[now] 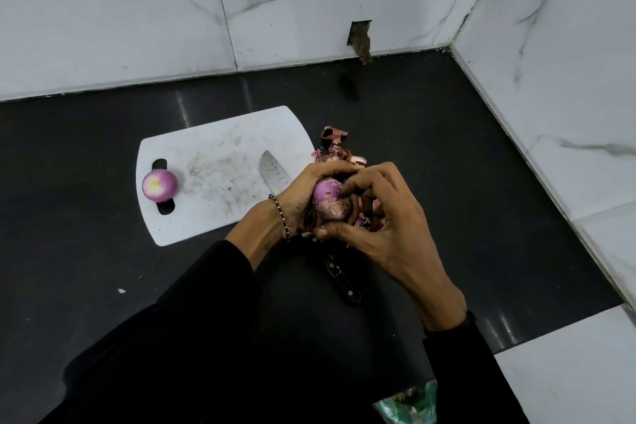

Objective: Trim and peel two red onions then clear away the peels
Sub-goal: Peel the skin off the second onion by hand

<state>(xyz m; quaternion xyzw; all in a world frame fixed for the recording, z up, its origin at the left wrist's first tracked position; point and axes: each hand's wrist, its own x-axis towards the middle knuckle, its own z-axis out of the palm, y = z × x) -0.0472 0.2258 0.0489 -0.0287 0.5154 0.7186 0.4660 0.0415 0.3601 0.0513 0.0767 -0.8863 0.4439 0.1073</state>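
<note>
Both hands grip a half-peeled purple-red onion [328,200]: left hand [306,196] cups it, right hand [375,217] fingertips pinch its skin. A peeled round onion [159,185] sits well left of them on the white plastic cutting board [213,162].

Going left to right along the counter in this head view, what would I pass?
Fully peeled purple-red onion on the white plastic cutting board → steel knife blade → half-peeled purple-red onion in the left hand and right hand → crumpled green plastic bag.

Glossy dark countertop [103,155], scuffed white plastic cutting board [220,155], shiny metal knife blade [273,170].
</note>
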